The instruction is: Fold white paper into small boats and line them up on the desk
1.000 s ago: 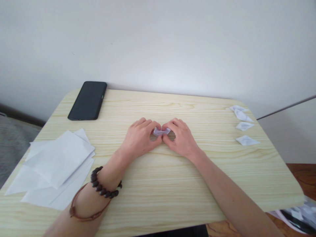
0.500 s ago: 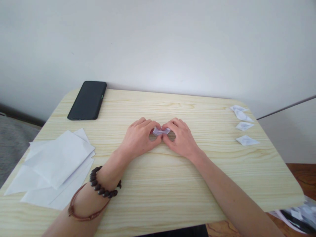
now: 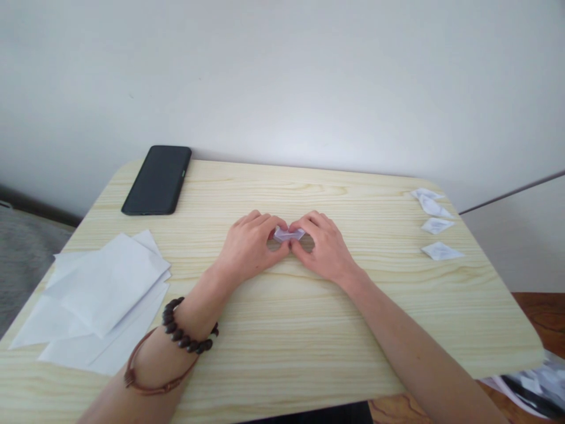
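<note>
A small folded white paper boat (image 3: pixel 289 235) is pinched between my two hands over the middle of the table. My left hand (image 3: pixel 252 244) grips its left half between thumb and fingertips, a dark beaded bracelet and a brown cord on that wrist. On the other half, my right hand (image 3: pixel 322 244) pinches with thumb and index finger, its tips meeting those of the left. The fingertips cover part of the paper, so its middle and near side are partly hidden.
Several white paper sheets (image 3: pixel 106 285) lie loosely stacked at the left. A black tablet-like device (image 3: pixel 158 180) rests at the back left. Several folded paper boats (image 3: pixel 441 251) line the right side of the wooden table (image 3: pixel 273 347). Behind it stands a white wall (image 3: pixel 282 76).
</note>
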Tool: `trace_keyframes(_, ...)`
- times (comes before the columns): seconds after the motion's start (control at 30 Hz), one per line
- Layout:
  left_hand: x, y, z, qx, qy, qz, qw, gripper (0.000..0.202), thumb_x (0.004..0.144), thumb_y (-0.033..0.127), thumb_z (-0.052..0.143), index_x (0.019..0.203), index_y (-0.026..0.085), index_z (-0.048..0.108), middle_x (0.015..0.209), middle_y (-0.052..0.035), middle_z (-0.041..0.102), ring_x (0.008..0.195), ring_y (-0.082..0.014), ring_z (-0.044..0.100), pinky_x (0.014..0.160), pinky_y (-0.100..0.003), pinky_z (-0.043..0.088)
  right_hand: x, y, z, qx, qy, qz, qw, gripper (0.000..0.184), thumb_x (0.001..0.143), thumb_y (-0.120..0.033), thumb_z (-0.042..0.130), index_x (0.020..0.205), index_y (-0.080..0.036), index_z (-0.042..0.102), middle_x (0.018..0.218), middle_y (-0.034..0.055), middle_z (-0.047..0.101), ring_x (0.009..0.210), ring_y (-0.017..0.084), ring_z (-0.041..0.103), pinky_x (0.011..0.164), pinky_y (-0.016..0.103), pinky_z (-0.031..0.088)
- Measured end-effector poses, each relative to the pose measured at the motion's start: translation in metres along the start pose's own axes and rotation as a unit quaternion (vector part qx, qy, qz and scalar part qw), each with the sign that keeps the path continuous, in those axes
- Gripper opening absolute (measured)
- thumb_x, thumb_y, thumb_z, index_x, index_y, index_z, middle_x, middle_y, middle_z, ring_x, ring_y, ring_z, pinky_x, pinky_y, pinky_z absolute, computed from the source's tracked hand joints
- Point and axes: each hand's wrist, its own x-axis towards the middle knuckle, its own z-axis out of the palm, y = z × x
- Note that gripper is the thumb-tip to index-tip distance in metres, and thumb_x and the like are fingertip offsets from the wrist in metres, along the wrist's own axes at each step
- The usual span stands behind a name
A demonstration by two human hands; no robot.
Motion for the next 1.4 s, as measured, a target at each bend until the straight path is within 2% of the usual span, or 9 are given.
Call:
trace_keyframes(0.23, 0.000, 0.002, -0.002, 0.007, -0.004, -0.006, 1.000, 0.021, 0.083, 0.031, 0.055, 0.097, 0.019, 0.065, 0.083, -0.0033, 0.069, 0.081, -0.0214, 0.056, 0.075, -0.033, 0.044, 0.000, -0.001, -0.001, 0.025, 0.017, 0.012, 0.999, 0.014, 0.083, -0.020, 0.056, 0.094, -0.019, 0.065, 0.095, 0.0058, 0.063, 0.092, 0.021, 0.059, 0.084, 0.036, 0.046)
trace_keyframes(0.43, 0.000, 0.002, 0.000, 0.012, -0.002, -0.005, 1.000, 0.019, 0.081, 0.030, 0.057, 0.095, 0.019, 0.066, 0.086, -0.0027, 0.070, 0.081, -0.0213, 0.057, 0.075, -0.033, 0.044, 0.001, -0.001, 0.001, 0.000, 0.006, 0.018, 1.000, 0.020, 0.080, -0.020, 0.058, 0.098, -0.019, 0.067, 0.096, 0.0062, 0.063, 0.093, 0.022, 0.059, 0.085, 0.037, 0.046)
trace_keyframes(1.17, -0.001, 0.001, 0.001, 0.025, -0.002, -0.002, 1.000, 0.019, 0.083, 0.030, 0.056, 0.096, 0.019, 0.065, 0.087, -0.0035, 0.069, 0.082, -0.0219, 0.056, 0.075, -0.034, 0.043, 0.002, -0.001, 0.003, -0.005, 0.018, 0.017, 1.000, 0.016, 0.079, -0.020, 0.060, 0.093, -0.019, 0.067, 0.093, 0.0057, 0.064, 0.091, 0.022, 0.060, 0.083, 0.038, 0.047)
trace_keyframes(1.3, -0.001, -0.002, -0.001, 0.008, -0.004, 0.006, 1.000, 0.021, 0.084, 0.030, 0.055, 0.098, 0.019, 0.064, 0.084, -0.0037, 0.067, 0.081, -0.0216, 0.056, 0.075, -0.034, 0.044, 0.002, 0.005, -0.001, 0.038, 0.015, -0.004, 0.999, 0.017, 0.082, -0.020, 0.061, 0.098, -0.020, 0.066, 0.097, 0.0056, 0.065, 0.093, 0.020, 0.060, 0.083, 0.035, 0.048)
trace_keyframes(1.4, -0.002, -0.006, -0.003, -0.028, 0.001, 0.012, 1.000, 0.023, 0.086, 0.031, 0.055, 0.100, 0.017, 0.064, 0.090, -0.0058, 0.063, 0.083, -0.0205, 0.058, 0.076, -0.033, 0.046, 0.001, 0.015, -0.008, 0.113, 0.007, -0.009, 0.994, 0.022, 0.084, -0.026, 0.064, 0.106, -0.021, 0.063, 0.093, 0.0036, 0.067, 0.081, 0.016, 0.062, 0.073, 0.029, 0.050)
